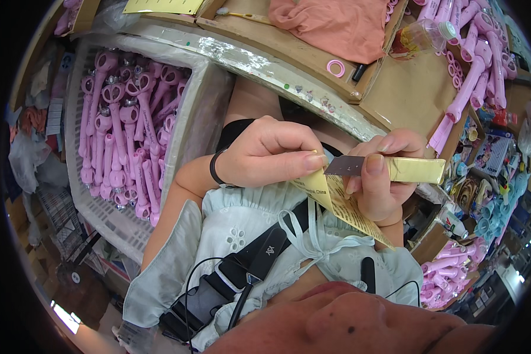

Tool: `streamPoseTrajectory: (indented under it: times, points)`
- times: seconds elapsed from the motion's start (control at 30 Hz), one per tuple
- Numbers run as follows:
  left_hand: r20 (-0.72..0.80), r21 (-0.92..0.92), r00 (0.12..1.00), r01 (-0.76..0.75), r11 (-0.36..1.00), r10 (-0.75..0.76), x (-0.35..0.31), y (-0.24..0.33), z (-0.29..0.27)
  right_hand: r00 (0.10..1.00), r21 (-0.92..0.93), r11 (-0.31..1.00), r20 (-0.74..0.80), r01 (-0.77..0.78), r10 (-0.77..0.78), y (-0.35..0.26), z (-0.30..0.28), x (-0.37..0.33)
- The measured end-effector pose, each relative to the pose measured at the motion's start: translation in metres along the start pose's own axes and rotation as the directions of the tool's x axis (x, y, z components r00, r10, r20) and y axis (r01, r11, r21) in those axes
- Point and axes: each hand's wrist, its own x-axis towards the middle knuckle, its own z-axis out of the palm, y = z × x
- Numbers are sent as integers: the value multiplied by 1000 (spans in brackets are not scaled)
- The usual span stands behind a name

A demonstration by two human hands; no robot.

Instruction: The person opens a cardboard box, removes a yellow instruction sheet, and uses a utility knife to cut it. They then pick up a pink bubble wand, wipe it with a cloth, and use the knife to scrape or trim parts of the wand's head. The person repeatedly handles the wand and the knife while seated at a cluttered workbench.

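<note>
Between the thumb and finger of my left hand (277, 147) is the edge of a yellow printed label sheet (349, 207). The sheet hangs down in a bent strip in front of my chest. My right hand (389, 183) is closed on a flat metal cutter blade (343, 166), its grip end wrapped in yellow (422, 170). The blade's tip points left, close to my left thumb and touching or almost touching the sheet's upper edge. Part of the sheet passes behind the fingers of my right hand, so whether they also hold it is hidden.
At left stands a white basket (109, 206) full of pink wand-like pieces with ring ends. A cardboard tray (248, 36) ahead holds pink cloth (330, 26), a toothbrush (242, 16), a pink ring (336, 68) and a black cylinder (359, 72). A clear bottle (422, 38) lies near more pink pieces (475, 71).
</note>
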Motion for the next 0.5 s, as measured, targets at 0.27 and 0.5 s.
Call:
streamPoseTrajectory:
  times: [0.27,0.5]
  points:
    - [-5,39,999,32,999,-32,0,0,-1,999,31,999,16,-29,28,0,1,1]
    - [-23,16,998,56,998,-56,1,-2,0,997,99,992,-6,-81,82,1,3,1]
